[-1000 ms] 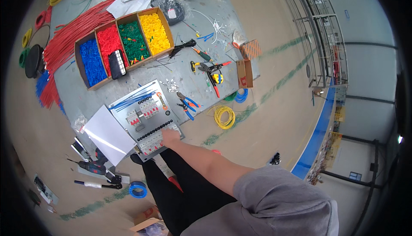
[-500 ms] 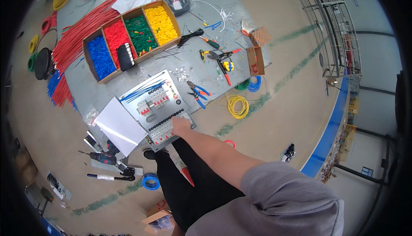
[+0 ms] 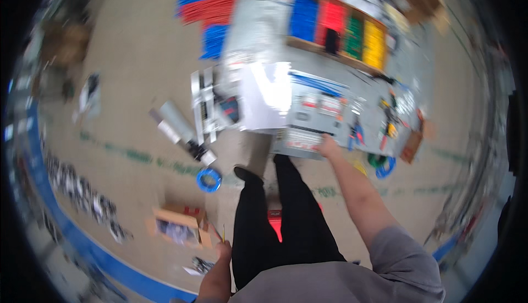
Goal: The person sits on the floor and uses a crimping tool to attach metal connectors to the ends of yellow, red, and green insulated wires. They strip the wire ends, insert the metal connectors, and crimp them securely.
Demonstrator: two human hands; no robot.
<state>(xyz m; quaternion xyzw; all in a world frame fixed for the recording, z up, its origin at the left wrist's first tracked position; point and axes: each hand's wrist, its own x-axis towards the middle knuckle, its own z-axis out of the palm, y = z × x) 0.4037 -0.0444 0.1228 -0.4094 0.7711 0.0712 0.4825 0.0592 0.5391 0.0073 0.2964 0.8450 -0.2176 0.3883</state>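
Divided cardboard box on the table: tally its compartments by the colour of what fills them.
Blue pieces: 1 compartment
Red pieces: 1 compartment
Green pieces: 1 compartment
Yellow pieces: 1 compartment
Total: 4 compartments

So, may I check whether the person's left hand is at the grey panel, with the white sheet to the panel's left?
Not quite: in the head view, the right hand is at the grey panel, with the white sheet to the panel's left; the left hand is lower in the picture.
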